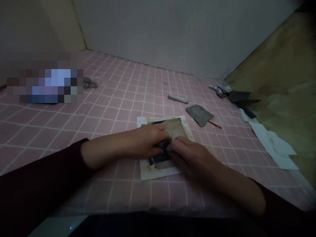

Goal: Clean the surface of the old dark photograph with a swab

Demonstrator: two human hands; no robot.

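Two bare hands meet over a dark block [158,159] on a stained white sheet of paper [158,173], set on a pink tiled surface [106,112]. The person's left hand [145,141], reaching in from a dark maroon sleeve [37,184], lies across the block, its fingers [158,133] pressed together, with the tips at the edge of a tan sheet [175,128]. The right hand [190,161] comes in from the other side, its fingers [178,147] also closed together and bent down, almost touching the left hand. Whether either hand pinches anything cannot be told, since the fingertips are hidden where they meet.

The work appears part done: the tan sheet lies over the far part of the block, while the near end shows bare between the hands. The white paper lies flat beneath. Beyond the paper are a grey stick [178,99] and a grey scrap [199,115], with a red pencil [214,124] just beside the scrap. To the right of the paper lies white cloth [271,146].
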